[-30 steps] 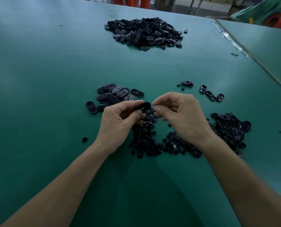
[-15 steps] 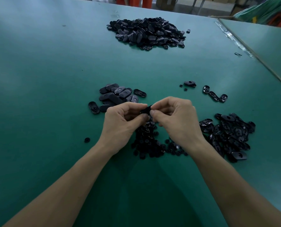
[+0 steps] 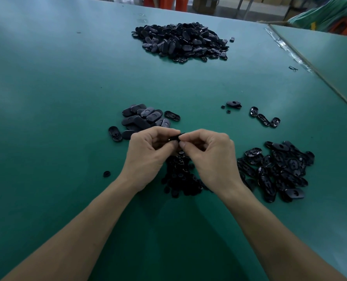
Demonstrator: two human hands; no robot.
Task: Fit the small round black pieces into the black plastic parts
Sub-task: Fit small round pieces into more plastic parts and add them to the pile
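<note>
- The green table (image 3: pixel 67 98) fills nearly the whole view. Its near edge is cut off by the frame, and a second table (image 3: pixel 330 57) butts against it at the right.
- The far heap (image 3: pixel 180 41) of black oval parts lies well away from the hands, matte and piled too thickly to tell single pieces apart.
- The right heap (image 3: pixel 280 169) lies near the right forearm. Its oval parts are glossy, many with the hollow side up, showing a slot-like opening.
- The small round pieces (image 3: pixel 178 175) form a dark pile on the table below and between the wrists, partly hidden by both hands.
- The left cluster (image 3: pixel 142 118) of oval parts lies just beyond the left hand, smooth side up. Any marks on them are too small to read.
- The left hand (image 3: pixel 148 157) is curled, thumb and fingers pinching the black plastic part (image 3: pixel 175 137).
- The right hand (image 3: pixel 211 159) is curled too, its thumb and forefinger pinching the same part at its other end.
- The part is held above the round pile. Only a sliver of it shows, and whether a round piece sits under the fingertips cannot be made out.
- A stray round piece (image 3: pixel 106 173) lies alone, left of the left wrist.
</note>
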